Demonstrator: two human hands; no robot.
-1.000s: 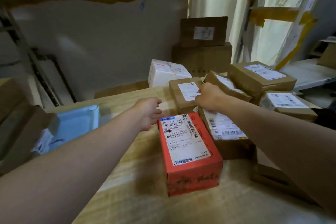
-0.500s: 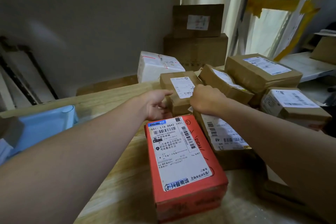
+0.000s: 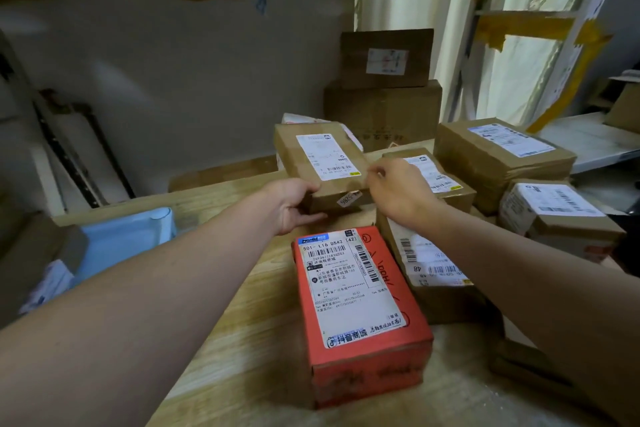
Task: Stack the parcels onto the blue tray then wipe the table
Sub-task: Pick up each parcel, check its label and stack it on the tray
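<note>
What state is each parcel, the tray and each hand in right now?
small brown parcel: lifted and tilted, held at both ends.
left hand: grips the parcel's near left corner.
right hand: grips its right edge.
red parcel: flat on the wooden table, untouched.
brown parcel with the 48 label: on the table, beside the red one.
blue tray: at left, partly hidden by a brown box.

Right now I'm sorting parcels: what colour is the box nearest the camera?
Red-orange box, white label; head view.

A small brown cardboard parcel (image 3: 322,166) is tilting above the wooden bench (image 3: 221,333), right of the light-blue plastic tray (image 3: 128,239).
</note>
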